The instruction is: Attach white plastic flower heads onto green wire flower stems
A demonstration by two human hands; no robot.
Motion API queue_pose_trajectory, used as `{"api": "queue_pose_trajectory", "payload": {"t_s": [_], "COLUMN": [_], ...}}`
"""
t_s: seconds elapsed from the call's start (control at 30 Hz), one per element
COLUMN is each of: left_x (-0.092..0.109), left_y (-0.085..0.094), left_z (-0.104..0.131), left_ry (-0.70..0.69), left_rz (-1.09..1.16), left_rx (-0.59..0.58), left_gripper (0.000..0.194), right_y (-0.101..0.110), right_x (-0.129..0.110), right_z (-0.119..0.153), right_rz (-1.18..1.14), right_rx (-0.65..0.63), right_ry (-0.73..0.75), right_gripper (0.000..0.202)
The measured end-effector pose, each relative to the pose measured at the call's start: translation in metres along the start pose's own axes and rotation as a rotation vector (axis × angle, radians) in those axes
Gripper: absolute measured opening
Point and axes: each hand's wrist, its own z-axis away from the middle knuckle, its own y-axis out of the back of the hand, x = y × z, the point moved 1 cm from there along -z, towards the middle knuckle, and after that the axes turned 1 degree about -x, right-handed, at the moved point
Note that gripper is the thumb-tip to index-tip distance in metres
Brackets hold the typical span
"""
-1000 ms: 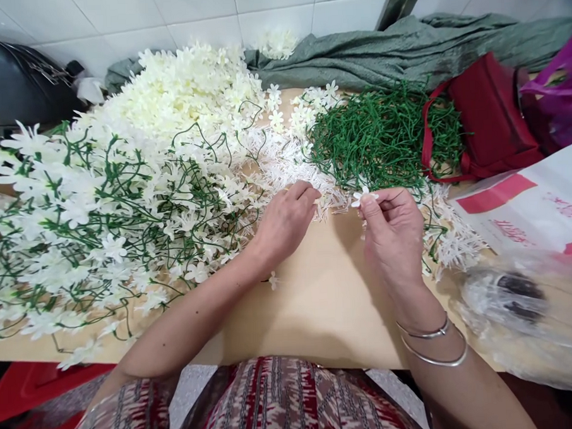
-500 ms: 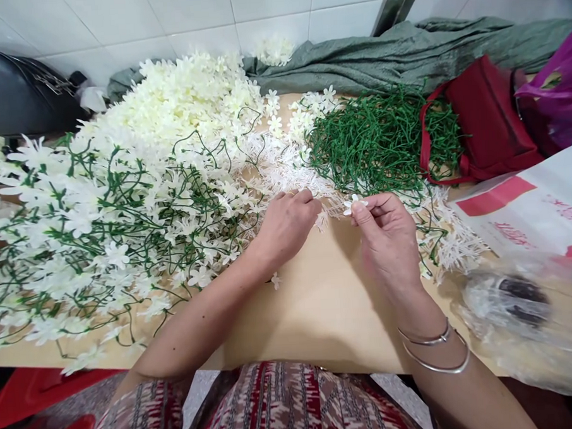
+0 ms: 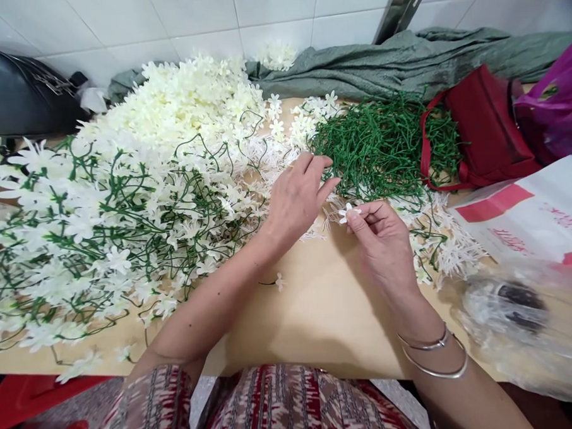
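My right hand (image 3: 384, 242) pinches a small white flower (image 3: 349, 213) between thumb and fingertips above the table. To its upper left, my left hand (image 3: 301, 191) reaches to the near left edge of a pile of green plastic stems (image 3: 378, 144), its thumb and fingers apart with nothing seen between them. Thin white stamen pieces (image 3: 274, 158) lie partly beneath my left hand. White flowers on green stems (image 3: 120, 215) are heaped on the left, and loose cream-white blossoms (image 3: 200, 95) are piled behind them.
A single small flower (image 3: 280, 282) lies on the tan tabletop (image 3: 314, 314). At the right are a dark red bag (image 3: 490, 123), a white paper bag (image 3: 527, 210) and clear plastic wrap (image 3: 514, 337). A black bag (image 3: 25, 93) sits at far left; green cloth (image 3: 355, 69) runs along the wall.
My left hand has moved up and right from the white stamens to the green stems, and its fingers have opened. My right hand has shifted slightly left, with the flower still pinched.
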Motion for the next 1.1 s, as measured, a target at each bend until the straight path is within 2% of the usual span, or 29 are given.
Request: {"api": "queue_pose_trajectory", "payload": {"t_s": [0.17, 0.23, 0.4, 0.5, 0.57, 0.63, 0.73, 0.8, 0.9, 0.97, 1.1], "left_x": [0.004, 0.003, 0.002, 0.006, 0.011, 0.015, 0.017, 0.018, 0.020, 0.022, 0.022], "left_y": [-0.003, 0.001, 0.027, 0.047, 0.056, 0.059, 0.054, 0.049, 0.044, 0.043, 0.042], "left_z": [-0.007, -0.008, -0.004, -0.001, 0.004, 0.009, 0.021, 0.030, 0.040, 0.043, 0.039], "left_ry": [0.227, 0.266, 0.252, 0.296, 0.347, 0.410, 0.560, 0.678, 0.781, 0.765, 0.626], "left_rz": [0.061, 0.122, 0.234, 0.418, 0.575, 0.755, 1.054, 1.219, 1.328, 1.308, 1.155], "left_rx": [-0.118, -0.097, 0.207, 0.370, 0.421, 0.368, 0.167, 0.071, -0.012, -0.042, -0.112], "left_gripper": [0.008, 0.002, 0.012, 0.011, 0.010, 0.009, 0.004, 0.014, 0.018, 0.017, 0.025], "right_y": [-0.001, -0.001, 0.000, 0.000, -0.001, -0.002, -0.002, -0.001, 0.000, 0.000, 0.000], "right_x": [0.000, 0.000, -0.002, -0.001, 0.000, 0.000, -0.001, -0.004, -0.007, -0.008, -0.008], "right_z": [-0.001, -0.001, 0.001, 0.002, 0.003, 0.003, 0.001, 0.000, -0.001, -0.001, -0.001], "right_rz": [0.002, -0.002, -0.002, 0.002, -0.010, -0.041, -0.131, -0.192, -0.249, -0.286, -0.340], "right_rx": [-0.006, -0.007, -0.015, -0.026, -0.029, -0.023, -0.001, -0.011, -0.078, -0.106, -0.087], "right_ry": [0.000, 0.004, 0.019, 0.018, 0.025, 0.030, 0.025, 0.004, -0.056, -0.084, -0.082], "right_gripper": [0.019, 0.018, 0.016, 0.015, 0.016, 0.018, 0.023, 0.027, 0.030, 0.030, 0.028]}}
